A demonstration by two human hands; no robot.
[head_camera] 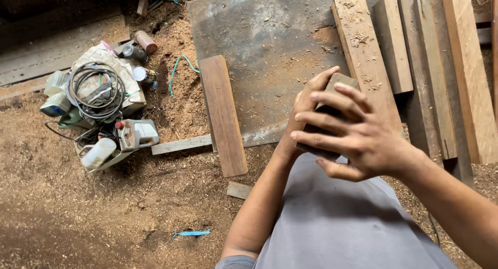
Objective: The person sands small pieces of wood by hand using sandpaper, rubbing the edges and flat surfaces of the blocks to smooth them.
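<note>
Both hands on a small dark rectangular wood block, held up at chest height above my grey shirt. Right hand is wrapped over the near face, fingers spread across it; left hand cups the left edge from behind, thumb side hidden. So both are closed on the block and nothing supports it from below. Risk one: fingers lie mostly flat on a smooth face, so the clamp looks more like pressure than a hook, and if either hand eases off I'd judge the block drops straight onto my lap or the sawdust-covered floor. Risk two: dust on the skin lowers friction. Directly beyond the hands lies a rusty grey metal sheet, with a short brown plank across its left edge and a row of long pale timber boards on the right; a fall there could dent an edge. Far left, well apart, sits a pile of coiled black cable, tins and plastic bottles. No hazard from that unless I step back into it.
</note>
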